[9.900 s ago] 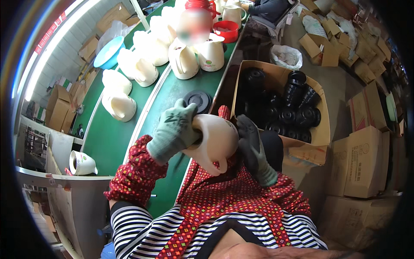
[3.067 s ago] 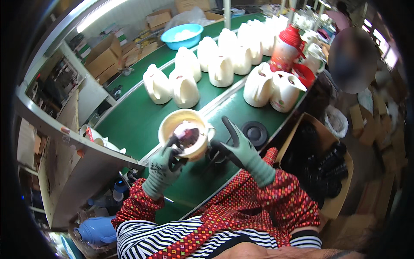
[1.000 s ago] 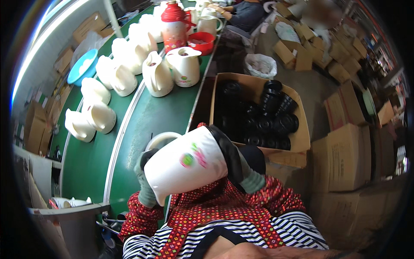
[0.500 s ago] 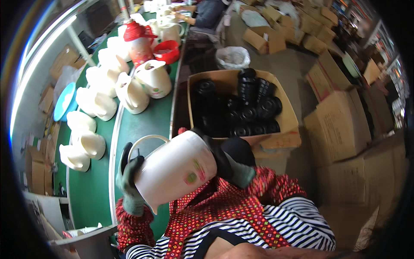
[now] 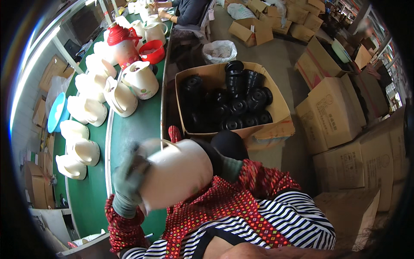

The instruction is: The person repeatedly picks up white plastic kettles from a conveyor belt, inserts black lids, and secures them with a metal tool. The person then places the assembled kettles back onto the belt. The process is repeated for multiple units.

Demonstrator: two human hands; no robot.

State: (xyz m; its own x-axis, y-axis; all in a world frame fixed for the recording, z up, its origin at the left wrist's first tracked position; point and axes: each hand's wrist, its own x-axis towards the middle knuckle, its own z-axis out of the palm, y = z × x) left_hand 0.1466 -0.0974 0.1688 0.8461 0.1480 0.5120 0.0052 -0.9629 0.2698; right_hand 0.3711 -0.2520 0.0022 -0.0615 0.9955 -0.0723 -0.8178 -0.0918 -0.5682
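L hand (image 5: 131, 177), motion-blurred, grips spout end of wht jug (image 5: 181, 170); R hand (image 5: 217, 157) holds base end, fingertips hidden. Jug's on its side, tilted, held up over bench's (image 5: 129, 134) R edge by the lap. Spare jugs (image 5: 84, 152) line bench's L side; 2 more nr R edge, w/ red flask (image 5: 125, 52) & red bowl (image 5: 154, 56) beyond. Box (image 5: 282, 108) of blk parts (image 5: 257, 99) sits off R edge.

The left hand (image 5: 133, 171) (blurred) and right hand (image 5: 218, 160), both gloved, sit apart.
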